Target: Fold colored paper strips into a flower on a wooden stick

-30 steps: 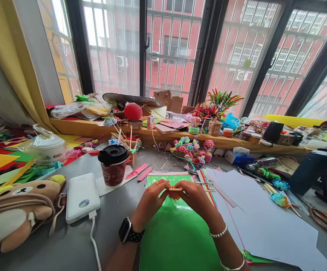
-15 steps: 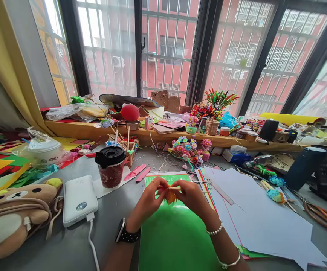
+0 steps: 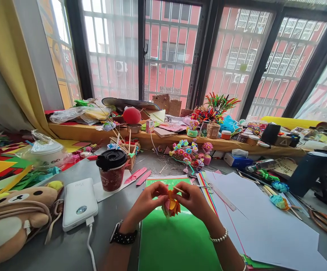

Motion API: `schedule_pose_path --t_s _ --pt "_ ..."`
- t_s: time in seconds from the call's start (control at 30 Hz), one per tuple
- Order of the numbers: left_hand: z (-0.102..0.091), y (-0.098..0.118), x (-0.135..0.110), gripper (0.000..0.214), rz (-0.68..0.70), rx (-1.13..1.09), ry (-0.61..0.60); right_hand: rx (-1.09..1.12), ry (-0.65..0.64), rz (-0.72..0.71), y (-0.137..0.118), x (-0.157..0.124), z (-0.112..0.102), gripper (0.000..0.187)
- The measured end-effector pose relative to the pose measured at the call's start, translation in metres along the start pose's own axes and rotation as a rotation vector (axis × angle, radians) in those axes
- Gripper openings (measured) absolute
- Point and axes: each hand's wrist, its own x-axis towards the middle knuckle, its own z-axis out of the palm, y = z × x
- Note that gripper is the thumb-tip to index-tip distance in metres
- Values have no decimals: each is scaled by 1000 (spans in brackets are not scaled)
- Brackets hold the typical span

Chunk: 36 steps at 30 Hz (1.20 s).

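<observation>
- A folded orange-and-pink paper flower (image 3: 171, 206) was held between both hands, just above a green sheet (image 3: 177, 241).
- The left hand (image 3: 148, 199) was closed on the flower's left side.
- A thin wooden stick (image 3: 178, 189) at the flower's top was pinched by the right hand (image 3: 194, 199).
- A lidded coffee cup (image 3: 112, 170) was seen nearby, to the left.

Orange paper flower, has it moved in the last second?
Yes. The orange paper flower has come down from between the left hand and right hand, toward the person, farther from the green sheet's far edge.
</observation>
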Motion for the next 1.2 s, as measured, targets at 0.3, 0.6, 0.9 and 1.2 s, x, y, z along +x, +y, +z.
schedule_pose_path --t_s 0.3,0.6,0.9,1.2 --pt "4 -13 6 25 -143 -121 1 -1 -25 39 1 3 2 7" --pt "7 -16 9 18 -134 35 134 -197 -5 27 12 5 13 5" --pt "9 -13 7 19 -81 10 176 -90 -31 3 12 5 7 6" --pt "9 -15 7 20 -77 -31 160 -83 -24 0 10 4 6 10"
